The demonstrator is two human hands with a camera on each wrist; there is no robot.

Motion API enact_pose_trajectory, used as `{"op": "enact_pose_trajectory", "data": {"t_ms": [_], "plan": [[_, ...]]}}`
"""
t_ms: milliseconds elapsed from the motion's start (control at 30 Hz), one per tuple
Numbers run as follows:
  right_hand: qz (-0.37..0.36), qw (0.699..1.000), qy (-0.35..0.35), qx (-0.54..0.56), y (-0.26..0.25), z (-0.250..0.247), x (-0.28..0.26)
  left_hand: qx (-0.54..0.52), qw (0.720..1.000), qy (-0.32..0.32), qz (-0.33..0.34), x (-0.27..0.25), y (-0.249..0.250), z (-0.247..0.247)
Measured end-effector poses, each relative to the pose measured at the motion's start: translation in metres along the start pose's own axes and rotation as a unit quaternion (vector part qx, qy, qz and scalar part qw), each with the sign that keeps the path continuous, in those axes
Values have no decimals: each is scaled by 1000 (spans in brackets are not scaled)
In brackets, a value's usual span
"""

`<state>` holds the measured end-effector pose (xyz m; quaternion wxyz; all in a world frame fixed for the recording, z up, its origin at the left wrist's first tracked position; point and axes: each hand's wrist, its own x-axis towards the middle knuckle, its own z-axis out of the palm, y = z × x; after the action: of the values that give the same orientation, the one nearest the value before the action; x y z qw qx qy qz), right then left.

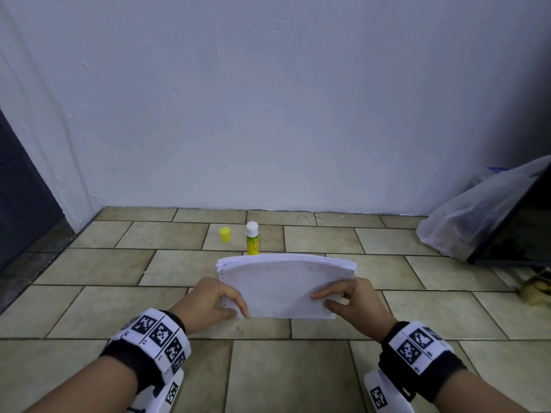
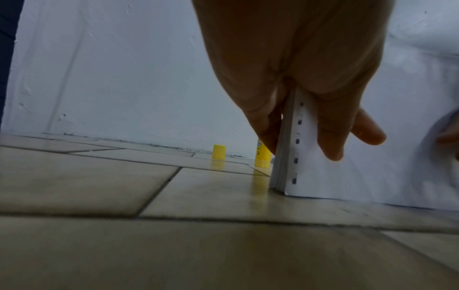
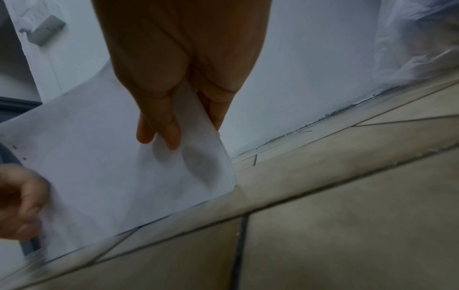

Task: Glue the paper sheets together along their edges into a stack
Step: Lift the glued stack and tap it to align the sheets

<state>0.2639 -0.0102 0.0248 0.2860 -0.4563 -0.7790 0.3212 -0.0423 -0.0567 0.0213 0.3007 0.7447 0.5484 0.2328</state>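
Sheets, light and floppy, stand on edge on the floor, left hand and right hand each pinching a side edge, the best hold.

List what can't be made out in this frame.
- Glue stick label: too small in the head view; left hand covers it in the left wrist view.
- Far face of the paper stack: hidden by the stack itself.
- Plastic bag contents: blurred.
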Motion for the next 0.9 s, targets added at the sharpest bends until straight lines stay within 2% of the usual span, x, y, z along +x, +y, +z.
{"op": "enact_pose_trajectory", "data": {"t_ms": [367, 600, 733, 900], "plan": [[-25, 998, -10, -54, 0, -3, -1, 27, 999, -18, 11, 0, -4, -2], [-48, 998, -6, -37, -8, -4, 1, 51, 999, -2, 17, 0, -11, -6], [-49, 998, -21, -34, -4, -5, 0, 23, 999, -45, 12, -3, -4, -12], [-30, 996, -57, -65, 1, -1, -3, 11, 999, -39, -3, -3, -4, -8]]}}
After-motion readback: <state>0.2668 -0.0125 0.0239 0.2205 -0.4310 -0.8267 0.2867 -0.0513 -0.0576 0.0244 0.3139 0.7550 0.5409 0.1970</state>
